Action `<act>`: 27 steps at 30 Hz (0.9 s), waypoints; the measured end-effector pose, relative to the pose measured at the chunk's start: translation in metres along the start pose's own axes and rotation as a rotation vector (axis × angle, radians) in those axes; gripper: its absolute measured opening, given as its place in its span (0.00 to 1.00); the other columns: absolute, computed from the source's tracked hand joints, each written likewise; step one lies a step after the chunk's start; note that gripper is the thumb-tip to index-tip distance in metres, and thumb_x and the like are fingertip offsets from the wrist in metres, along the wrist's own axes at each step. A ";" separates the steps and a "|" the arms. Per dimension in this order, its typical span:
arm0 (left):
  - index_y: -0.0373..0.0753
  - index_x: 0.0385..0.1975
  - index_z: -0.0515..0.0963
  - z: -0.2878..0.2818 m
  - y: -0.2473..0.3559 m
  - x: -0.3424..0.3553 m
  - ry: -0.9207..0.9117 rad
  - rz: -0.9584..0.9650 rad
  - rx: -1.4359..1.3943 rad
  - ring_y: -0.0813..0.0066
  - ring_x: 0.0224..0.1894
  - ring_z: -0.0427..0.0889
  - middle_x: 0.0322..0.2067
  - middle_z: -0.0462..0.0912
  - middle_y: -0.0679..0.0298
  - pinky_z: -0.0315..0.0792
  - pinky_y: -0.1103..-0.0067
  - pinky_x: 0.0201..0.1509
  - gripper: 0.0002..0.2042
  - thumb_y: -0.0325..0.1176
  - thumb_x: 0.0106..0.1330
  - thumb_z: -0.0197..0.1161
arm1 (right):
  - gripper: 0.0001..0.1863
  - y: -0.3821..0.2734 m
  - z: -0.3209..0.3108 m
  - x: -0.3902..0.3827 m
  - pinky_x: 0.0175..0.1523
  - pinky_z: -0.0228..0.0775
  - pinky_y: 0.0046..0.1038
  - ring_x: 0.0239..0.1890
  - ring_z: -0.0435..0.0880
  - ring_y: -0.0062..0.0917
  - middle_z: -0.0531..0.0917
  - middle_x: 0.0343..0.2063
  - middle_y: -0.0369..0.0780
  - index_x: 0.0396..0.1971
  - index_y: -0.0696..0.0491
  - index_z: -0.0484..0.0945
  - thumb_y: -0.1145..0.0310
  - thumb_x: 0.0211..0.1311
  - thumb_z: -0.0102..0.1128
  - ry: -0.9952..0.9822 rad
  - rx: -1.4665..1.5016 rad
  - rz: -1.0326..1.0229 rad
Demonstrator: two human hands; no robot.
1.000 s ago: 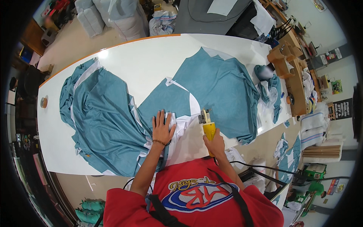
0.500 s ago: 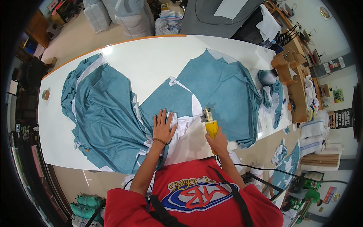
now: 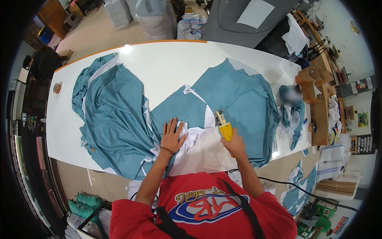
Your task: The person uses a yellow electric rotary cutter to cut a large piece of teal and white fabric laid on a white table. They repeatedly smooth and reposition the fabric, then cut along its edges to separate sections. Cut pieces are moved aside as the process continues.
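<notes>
Teal fabric (image 3: 109, 115) with white backing spreads over the white table (image 3: 171, 59), crumpled on the left and flatter in layers on the right. My left hand (image 3: 171, 139) lies open, fingers spread, pressing the fabric beside a bunched white piece (image 3: 192, 136). My right hand (image 3: 234, 143) grips a yellow electric cutter (image 3: 225, 131), its metal head resting by the white cut edge (image 3: 209, 119) of the right-hand layers. A black cord trails from the cutter toward the right.
A tape roll (image 3: 56, 88) sits at the table's left end. At the right are fabric scraps (image 3: 294, 123) and cardboard boxes (image 3: 318, 123). Wrapped bundles (image 3: 153, 22) and a grey table (image 3: 223, 32) stand beyond. A person in green (image 3: 323, 224) is at the lower right.
My right hand and the cutter have moved slightly forward and right along the fabric. My left hand stays pressed on the cloth. The whole view has shifted and tilted somewhat.
</notes>
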State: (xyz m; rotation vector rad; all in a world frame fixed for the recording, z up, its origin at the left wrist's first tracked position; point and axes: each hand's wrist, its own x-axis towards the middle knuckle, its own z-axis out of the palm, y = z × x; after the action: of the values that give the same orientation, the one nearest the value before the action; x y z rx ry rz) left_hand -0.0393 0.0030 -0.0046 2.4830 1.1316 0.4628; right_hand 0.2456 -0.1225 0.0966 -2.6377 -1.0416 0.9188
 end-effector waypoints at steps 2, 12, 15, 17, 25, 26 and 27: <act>0.44 0.70 0.70 -0.001 0.000 0.001 -0.001 0.002 0.007 0.45 0.77 0.57 0.73 0.62 0.47 0.48 0.48 0.78 0.31 0.48 0.68 0.62 | 0.35 0.000 -0.006 0.011 0.50 0.76 0.53 0.47 0.85 0.57 0.86 0.42 0.57 0.58 0.54 0.68 0.50 0.55 0.67 -0.021 -0.001 -0.038; 0.46 0.70 0.70 -0.001 0.001 0.002 -0.033 -0.027 0.037 0.47 0.77 0.58 0.74 0.61 0.48 0.49 0.49 0.78 0.31 0.49 0.69 0.61 | 0.35 -0.018 -0.028 0.063 0.48 0.77 0.55 0.44 0.85 0.58 0.86 0.40 0.56 0.59 0.52 0.69 0.52 0.53 0.68 0.017 -0.120 -0.252; 0.46 0.70 0.70 -0.003 0.003 0.003 -0.040 -0.035 0.039 0.47 0.77 0.58 0.74 0.61 0.48 0.49 0.50 0.78 0.31 0.50 0.69 0.61 | 0.37 -0.020 -0.029 0.081 0.48 0.77 0.55 0.43 0.85 0.58 0.86 0.39 0.56 0.61 0.51 0.68 0.52 0.52 0.68 0.034 -0.160 -0.310; 0.46 0.70 0.71 -0.004 0.004 0.004 -0.047 -0.045 0.033 0.47 0.77 0.58 0.74 0.62 0.49 0.50 0.50 0.78 0.30 0.50 0.69 0.61 | 0.38 -0.028 -0.035 0.088 0.48 0.78 0.55 0.43 0.85 0.57 0.86 0.38 0.56 0.63 0.50 0.68 0.52 0.52 0.68 0.034 -0.183 -0.325; 0.47 0.69 0.71 -0.007 0.006 0.004 -0.057 -0.060 0.061 0.50 0.76 0.60 0.73 0.63 0.49 0.51 0.51 0.78 0.29 0.50 0.70 0.60 | 0.41 -0.058 -0.042 0.122 0.50 0.77 0.53 0.46 0.85 0.56 0.85 0.42 0.56 0.65 0.50 0.67 0.52 0.51 0.68 -0.063 -0.236 -0.350; 0.47 0.69 0.71 -0.008 0.006 0.005 -0.062 -0.063 0.058 0.50 0.76 0.60 0.73 0.63 0.49 0.51 0.51 0.78 0.29 0.50 0.70 0.60 | 0.41 -0.062 -0.043 0.127 0.50 0.77 0.53 0.46 0.85 0.56 0.85 0.42 0.56 0.65 0.50 0.67 0.52 0.51 0.68 -0.069 -0.248 -0.354; 0.47 0.69 0.71 -0.007 0.006 0.005 -0.061 -0.062 0.059 0.50 0.76 0.60 0.73 0.63 0.49 0.51 0.51 0.78 0.29 0.50 0.70 0.60 | 0.41 -0.066 -0.042 0.131 0.50 0.77 0.53 0.46 0.85 0.56 0.85 0.42 0.55 0.66 0.50 0.67 0.52 0.51 0.69 -0.070 -0.248 -0.368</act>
State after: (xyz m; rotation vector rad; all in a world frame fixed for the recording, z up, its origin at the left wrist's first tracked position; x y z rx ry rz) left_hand -0.0358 0.0044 0.0054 2.4861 1.2101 0.3392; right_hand 0.3078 0.0166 0.0904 -2.4772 -1.6854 0.8490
